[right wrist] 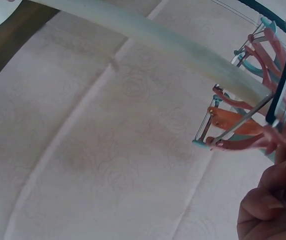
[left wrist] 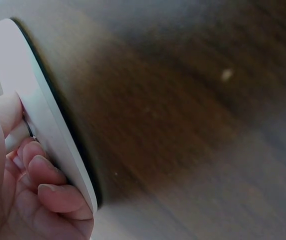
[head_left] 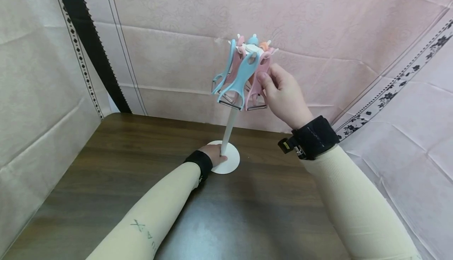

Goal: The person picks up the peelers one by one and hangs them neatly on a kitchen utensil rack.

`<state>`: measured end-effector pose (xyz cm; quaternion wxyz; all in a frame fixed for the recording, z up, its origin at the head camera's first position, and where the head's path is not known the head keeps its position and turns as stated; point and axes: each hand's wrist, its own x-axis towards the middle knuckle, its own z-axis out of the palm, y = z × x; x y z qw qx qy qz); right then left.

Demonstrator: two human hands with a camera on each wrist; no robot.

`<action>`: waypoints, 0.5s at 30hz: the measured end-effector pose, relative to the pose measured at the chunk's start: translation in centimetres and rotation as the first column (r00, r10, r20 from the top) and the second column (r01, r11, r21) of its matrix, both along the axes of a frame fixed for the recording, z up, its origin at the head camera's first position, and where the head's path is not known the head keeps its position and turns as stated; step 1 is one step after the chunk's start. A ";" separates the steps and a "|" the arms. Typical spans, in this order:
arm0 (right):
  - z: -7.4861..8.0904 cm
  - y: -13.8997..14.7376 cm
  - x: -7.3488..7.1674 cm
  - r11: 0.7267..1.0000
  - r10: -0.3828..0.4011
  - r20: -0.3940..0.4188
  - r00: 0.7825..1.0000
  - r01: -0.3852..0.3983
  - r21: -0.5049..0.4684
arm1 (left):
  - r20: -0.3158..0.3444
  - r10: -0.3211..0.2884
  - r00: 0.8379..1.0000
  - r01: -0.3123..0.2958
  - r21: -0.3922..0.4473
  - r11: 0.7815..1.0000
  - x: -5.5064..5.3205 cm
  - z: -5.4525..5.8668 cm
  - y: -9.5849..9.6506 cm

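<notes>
A white stand with a round base [head_left: 231, 161] and an upright pole [head_left: 230, 128] carries several peelers at its top. Blue peelers [head_left: 244, 75] hang at the front and left, pink ones around them, and a bit of orange shows behind. My left hand [head_left: 214, 153] grips the foot of the pole, its fingers curled low over the base [left wrist: 58, 130] in the left wrist view. Up at the rack, my right hand [head_left: 284, 93] pinches a pink peeler [head_left: 260, 81] on the right side. An orange peeler [right wrist: 235, 121] hangs close by in the right wrist view.
The stand is on a brown wooden table [head_left: 159, 150], near its back edge. Pale patterned cloth [head_left: 177, 55] hangs behind the table and along both sides. A black strip [head_left: 92, 39] runs down the cloth at the back left.
</notes>
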<state>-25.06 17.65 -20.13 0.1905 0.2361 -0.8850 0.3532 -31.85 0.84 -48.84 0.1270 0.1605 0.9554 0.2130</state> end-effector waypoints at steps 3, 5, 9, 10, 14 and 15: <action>0.1 0.2 0.2 1.000 -0.026 -0.015 1.000 0.026 0.017 | -0.007 -0.009 1.000 0.009 -0.001 1.000 -0.2 -0.3 0.0; 0.0 0.3 0.4 0.998 -0.052 -0.028 0.998 0.053 0.027 | -0.006 -0.007 1.000 0.007 0.003 1.000 -0.4 -0.3 0.1; -0.2 0.4 0.8 0.996 -0.078 -0.047 0.996 0.079 0.027 | 0.001 0.000 1.000 0.000 0.002 1.000 -0.6 -0.4 0.1; -0.3 0.4 0.8 0.997 -0.077 -0.049 0.996 0.078 0.023 | 0.001 0.000 1.000 0.000 0.003 1.000 -0.6 -0.3 0.1; -0.8 0.8 1.2 0.998 -0.061 -0.060 0.996 0.062 0.017 | -0.001 -0.004 1.000 0.004 0.000 1.000 -0.6 -0.4 0.1; -1.0 0.9 1.3 0.998 -0.057 -0.067 0.996 0.058 0.015 | -0.001 -0.004 1.000 0.004 0.002 1.000 -0.5 -0.4 0.1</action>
